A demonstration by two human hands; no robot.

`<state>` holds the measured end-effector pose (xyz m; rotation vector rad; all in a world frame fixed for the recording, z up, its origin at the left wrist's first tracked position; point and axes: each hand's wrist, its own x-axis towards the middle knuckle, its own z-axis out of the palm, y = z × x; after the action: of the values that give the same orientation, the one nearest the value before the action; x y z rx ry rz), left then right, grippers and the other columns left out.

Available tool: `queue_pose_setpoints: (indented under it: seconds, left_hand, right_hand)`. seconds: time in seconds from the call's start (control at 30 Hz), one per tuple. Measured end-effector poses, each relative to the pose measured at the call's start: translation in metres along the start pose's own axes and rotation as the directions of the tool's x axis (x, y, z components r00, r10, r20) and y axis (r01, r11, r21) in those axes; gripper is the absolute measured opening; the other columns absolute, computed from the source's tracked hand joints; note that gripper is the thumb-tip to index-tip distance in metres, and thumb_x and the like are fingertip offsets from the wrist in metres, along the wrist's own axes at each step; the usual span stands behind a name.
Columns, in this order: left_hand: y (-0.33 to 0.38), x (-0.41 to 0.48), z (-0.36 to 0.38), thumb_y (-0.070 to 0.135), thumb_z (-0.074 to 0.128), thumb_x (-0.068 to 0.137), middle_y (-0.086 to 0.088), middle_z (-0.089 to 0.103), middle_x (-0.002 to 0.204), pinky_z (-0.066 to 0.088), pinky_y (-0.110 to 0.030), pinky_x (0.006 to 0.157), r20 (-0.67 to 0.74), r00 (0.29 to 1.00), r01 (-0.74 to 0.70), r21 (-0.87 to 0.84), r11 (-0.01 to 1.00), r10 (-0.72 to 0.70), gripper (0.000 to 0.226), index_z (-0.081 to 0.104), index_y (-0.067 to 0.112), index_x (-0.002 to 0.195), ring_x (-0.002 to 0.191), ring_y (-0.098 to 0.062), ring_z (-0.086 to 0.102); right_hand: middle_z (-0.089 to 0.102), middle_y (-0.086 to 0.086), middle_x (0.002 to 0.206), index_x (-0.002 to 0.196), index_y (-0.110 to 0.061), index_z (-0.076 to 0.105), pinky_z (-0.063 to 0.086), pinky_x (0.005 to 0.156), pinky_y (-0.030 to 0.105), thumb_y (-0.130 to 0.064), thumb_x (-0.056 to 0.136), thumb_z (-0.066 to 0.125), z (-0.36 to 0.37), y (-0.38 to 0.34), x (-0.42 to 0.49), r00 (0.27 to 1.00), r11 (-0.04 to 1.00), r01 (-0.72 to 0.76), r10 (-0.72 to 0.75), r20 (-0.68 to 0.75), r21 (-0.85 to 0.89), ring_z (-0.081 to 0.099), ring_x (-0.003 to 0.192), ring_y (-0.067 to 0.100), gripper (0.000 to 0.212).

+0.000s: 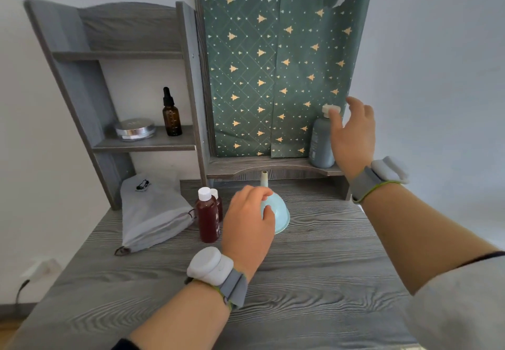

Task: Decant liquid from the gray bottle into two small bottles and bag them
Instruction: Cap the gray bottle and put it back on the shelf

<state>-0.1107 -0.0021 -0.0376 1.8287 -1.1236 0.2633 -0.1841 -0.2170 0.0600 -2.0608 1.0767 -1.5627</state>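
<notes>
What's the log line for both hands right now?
left hand grips funnel | right hand open by gray bottle | small bottles capped

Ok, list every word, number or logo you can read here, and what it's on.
Nothing reads clearly.
gray bottle: pale vertical lettering, too blurred.
round silver tin: lid marking, too faint.
amber dropper bottle: scale marks, too small.
gray bag: dark logo, illegible.

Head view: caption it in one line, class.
Left hand grips the inverted funnel; open right hand hovers beside the gray bottle.
</notes>
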Motion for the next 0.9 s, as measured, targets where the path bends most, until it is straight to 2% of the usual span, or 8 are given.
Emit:
queue_pose_setpoints:
  seconds: [0.1, 0.17, 0.37, 0.47, 0.63, 0.83, 0.9]
  left_hand:
    - [0.001, 0.007, -0.015, 0.002, 0.061, 0.078, -0.001, 0.061, 0.101, 0.043, -0.038, 0.085, -0.132, 0.989, -0.048, 0.088, 0.995, 0.059, 0.026, 0.064, 0.013, 0.101, 0.096, -0.023, 0.052]
    - [-0.002, 0.011, -0.027, 0.001, 0.063, 0.075, -0.001, 0.06, 0.104, 0.043, -0.039, 0.085, -0.216, 0.975, -0.023, 0.13, 0.991, 0.051, 0.029, 0.062, 0.013, 0.102, 0.098, -0.024, 0.052]
    - [-0.025, 0.012, -0.058, -0.01, 0.054, 0.072, -0.009, 0.057, 0.11, 0.038, -0.036, 0.089, -0.329, 0.943, 0.096, 0.139, 0.986, -0.046, 0.045, 0.057, 0.008, 0.112, 0.103, -0.028, 0.048]
    - [-0.047, 0.009, -0.074, -0.011, 0.054, 0.073, -0.01, 0.057, 0.115, 0.039, -0.037, 0.093, -0.303, 0.945, 0.187, 0.181, 0.966, -0.127, 0.047, 0.056, 0.008, 0.116, 0.109, -0.029, 0.048]
    - [-0.084, -0.002, -0.096, 0.003, 0.071, 0.072, -0.008, 0.051, 0.127, 0.039, -0.038, 0.096, -0.116, 0.966, 0.257, 0.38, 0.889, -0.23, 0.054, 0.053, 0.013, 0.122, 0.118, -0.03, 0.045]
    - [-0.106, -0.013, -0.111, 0.024, 0.072, 0.076, -0.01, 0.05, 0.127, 0.037, -0.041, 0.095, -0.07, 0.945, 0.299, 0.582, 0.756, -0.319, 0.055, 0.051, 0.012, 0.126, 0.119, -0.034, 0.044]
    - [-0.111, -0.016, -0.115, 0.019, 0.069, 0.08, -0.012, 0.05, 0.125, 0.037, -0.04, 0.092, -0.078, 0.93, 0.325, 0.631, 0.705, -0.359, 0.048, 0.052, 0.01, 0.124, 0.117, -0.034, 0.044]
  right_hand:
    - [0.051, 0.006, 0.13, 0.131, -0.017, 0.052, 0.037, 0.093, 0.027, -0.031, 0.096, 0.047, -0.005, -0.016, -0.011, 0.997, 0.994, 0.079, -0.08, 0.009, 0.073, 0.048, 0.12, 0.021, 0.038]
    - [0.053, 0.004, 0.125, 0.127, -0.016, 0.054, 0.039, 0.093, 0.026, -0.028, 0.096, 0.048, -0.006, -0.031, -0.023, 0.99, 0.986, 0.127, -0.133, 0.049, 0.104, 0.052, 0.113, 0.019, 0.034]
    - [0.059, 0.002, 0.102, 0.114, -0.015, 0.061, 0.048, 0.088, 0.035, -0.013, 0.091, 0.053, 0.003, -0.066, -0.073, 0.932, 0.948, 0.23, -0.28, 0.231, 0.22, 0.057, 0.093, 0.018, 0.025]
    - [0.061, 0.0, 0.103, 0.117, -0.018, 0.06, 0.047, 0.087, 0.03, -0.006, 0.087, 0.052, 0.013, -0.075, -0.104, 0.889, 0.945, 0.201, -0.287, 0.356, 0.26, 0.057, 0.094, 0.013, 0.033]
    - [0.059, -0.004, 0.108, 0.124, -0.021, 0.055, 0.045, 0.089, 0.025, -0.005, 0.085, 0.054, 0.033, -0.077, -0.145, 0.799, 0.957, 0.056, -0.213, 0.562, 0.284, 0.057, 0.1, 0.009, 0.042]
    - [0.058, -0.004, 0.107, 0.122, -0.022, 0.055, 0.044, 0.084, 0.021, -0.006, 0.085, 0.056, 0.044, -0.074, -0.166, 0.785, 0.961, -0.018, -0.157, 0.599, 0.276, 0.057, 0.098, 0.012, 0.041]
    - [0.058, -0.004, 0.107, 0.122, -0.022, 0.055, 0.042, 0.082, 0.019, -0.007, 0.085, 0.056, 0.045, -0.074, -0.167, 0.782, 0.963, -0.011, -0.159, 0.603, 0.269, 0.057, 0.097, 0.012, 0.04]
